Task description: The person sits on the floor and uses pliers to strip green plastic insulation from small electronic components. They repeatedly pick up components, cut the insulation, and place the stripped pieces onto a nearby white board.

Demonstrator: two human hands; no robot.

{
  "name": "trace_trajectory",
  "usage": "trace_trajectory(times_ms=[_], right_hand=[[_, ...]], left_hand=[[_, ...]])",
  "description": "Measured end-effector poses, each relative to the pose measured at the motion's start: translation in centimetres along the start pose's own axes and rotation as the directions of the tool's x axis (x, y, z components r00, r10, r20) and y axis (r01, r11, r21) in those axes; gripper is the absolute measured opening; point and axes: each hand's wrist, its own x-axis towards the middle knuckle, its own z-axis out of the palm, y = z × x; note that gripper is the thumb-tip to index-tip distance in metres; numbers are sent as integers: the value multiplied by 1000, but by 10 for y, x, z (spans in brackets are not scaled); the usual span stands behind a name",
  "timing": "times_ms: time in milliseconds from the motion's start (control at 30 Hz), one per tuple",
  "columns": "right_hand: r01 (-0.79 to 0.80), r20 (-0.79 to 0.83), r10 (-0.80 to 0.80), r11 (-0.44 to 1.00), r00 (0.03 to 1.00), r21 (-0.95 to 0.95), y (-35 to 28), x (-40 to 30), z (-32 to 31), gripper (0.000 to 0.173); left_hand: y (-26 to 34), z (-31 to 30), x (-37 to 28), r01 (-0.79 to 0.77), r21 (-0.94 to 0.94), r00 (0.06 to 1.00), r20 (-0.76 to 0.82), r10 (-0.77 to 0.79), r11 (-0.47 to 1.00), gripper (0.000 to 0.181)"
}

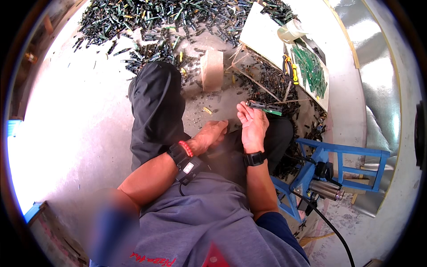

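Note:
My right hand (pixel 253 125) is raised over my right knee, palm up. Across its fingertips lies a dark, narrow electronic part (pixel 263 106) with a green circuit-board strip (pixel 273 112) along its lower edge. Nearer the middle, my left hand (pixel 213 132) has its fingers curled between my knees; whether anything is in them cannot be seen. A reddish-brown block (pixel 212 70) stands on the floor ahead of both hands, with a small yellow piece (pixel 207 110) lying below it.
A big pile of dark and green parts (pixel 160 16) covers the floor ahead. At the right, a white board (pixel 263 33) bears a plastic jug (pixel 291 31), pliers (pixel 288 63), a yellow-handled tool (pixel 295 75) and green strips (pixel 310 71). A blue metal frame (pixel 347 148) and a steel flask (pixel 325 189) are at lower right.

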Motion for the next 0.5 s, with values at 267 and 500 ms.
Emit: trace_trajectory(times_ms=[267,500], right_hand=[[6,-18,-7,998,1000,-63,2,2,2,30],[687,511,-495,286,703,-668,24,3,-15,24]], left_hand=[[1,2,-1,-1,17,1000,-24,1,1000,34],[2,-1,0,-13,-52,999,52,16,999,41]])
